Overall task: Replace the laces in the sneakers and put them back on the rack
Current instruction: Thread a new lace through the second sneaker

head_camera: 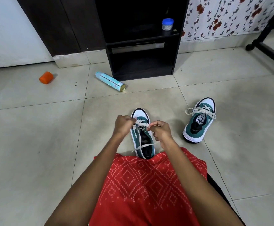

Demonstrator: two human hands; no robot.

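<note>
Tiled floor (35,144) spreads before you; your left hand (122,126) and right hand (163,130), fingers curled, each pinch the lace (140,123) over the near sneaker (140,113); the other sneaker (198,126) sits rightward, short of the rack (133,41).

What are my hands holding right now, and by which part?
Both pinch the white lace of the near sneaker: left hand and right hand each hold it beside the front eyelets.

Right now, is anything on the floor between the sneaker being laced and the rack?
Nothing visible lies on the straight line: bare tiles run from the sneaker to the rack. A can lies by the rack's left corner, and the second sneaker sits off to the right.
</note>
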